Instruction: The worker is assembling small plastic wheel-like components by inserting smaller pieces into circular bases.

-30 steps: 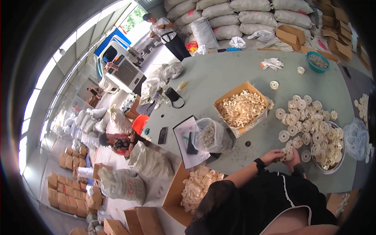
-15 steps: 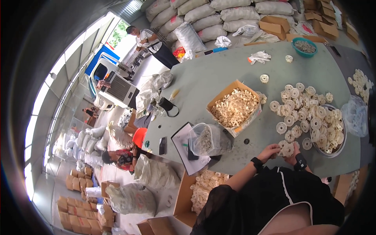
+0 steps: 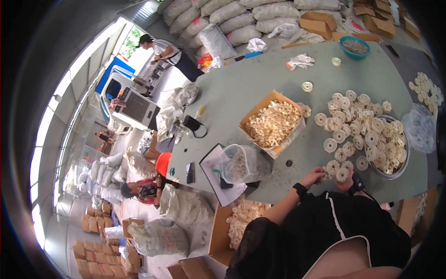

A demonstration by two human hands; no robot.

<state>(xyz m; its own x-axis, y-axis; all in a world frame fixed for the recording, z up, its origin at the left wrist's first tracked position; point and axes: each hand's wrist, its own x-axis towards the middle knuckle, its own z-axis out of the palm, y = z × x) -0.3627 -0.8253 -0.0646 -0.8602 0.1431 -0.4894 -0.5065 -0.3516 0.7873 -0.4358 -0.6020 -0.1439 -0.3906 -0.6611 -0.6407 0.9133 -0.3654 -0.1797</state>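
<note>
Close in front of me, near the table's front edge, my right hand (image 3: pixel 344 186) is closed around a cream-white round plastic part (image 3: pixel 342 174) with a notched rim. My left hand (image 3: pixel 316 175) is pinched just to the left of it, its fingertips by another pale plastic piece (image 3: pixel 328 175); what lies between those fingers is too small to make out. A further round part (image 3: pixel 333 166) shows just beyond the hands. To the right, a metal bowl (image 3: pixel 407 158) is heaped with similar parts, and a loose pile of round parts (image 3: pixel 355 118) spreads behind it.
A cardboard box (image 3: pixel 274 151) of small cream pieces stands mid-table. Left of my hands are a clear plastic tub (image 3: pixel 226 173) and a phone (image 3: pixel 190 172). A teal bowl (image 3: pixel 354 49) and a glove (image 3: pixel 300 61) lie farther back. Two people (image 3: pixel 169 58) (image 3: pixel 145 190) are beyond the table.
My left hand has drawn slightly away from my right, and the held parts now show apart. The view has shifted a little. The far standing person has turned and leans left.
</note>
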